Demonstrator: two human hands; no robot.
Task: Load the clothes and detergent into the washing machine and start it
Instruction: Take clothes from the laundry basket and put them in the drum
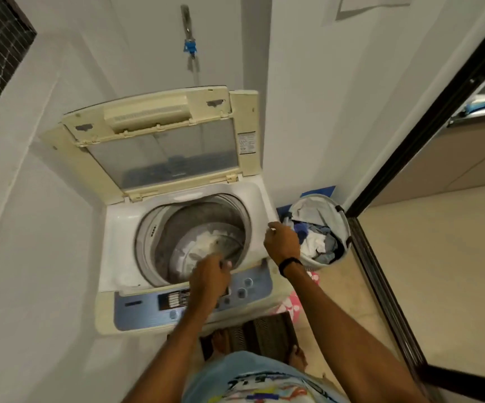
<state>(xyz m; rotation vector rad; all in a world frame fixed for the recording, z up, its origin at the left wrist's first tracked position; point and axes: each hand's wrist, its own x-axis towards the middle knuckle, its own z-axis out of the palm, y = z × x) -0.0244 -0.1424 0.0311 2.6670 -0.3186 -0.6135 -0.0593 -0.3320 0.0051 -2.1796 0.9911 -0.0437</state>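
White cloth already lies at the bottom of the top-loading washing machine, whose drum axis stands vertical with its mouth facing up and its lid folded back, while most clothes still sit in the laundry basket on the floor just to the machine's right. The left hand, fingers curled and seemingly empty, hovers at the drum's front rim above the control panel, where I judge a wrist could press a button early. The right hand, loosely closed between machine and basket, may pinch something pale, though I cannot tell, and a garment carried across that gap could drop to the floor.
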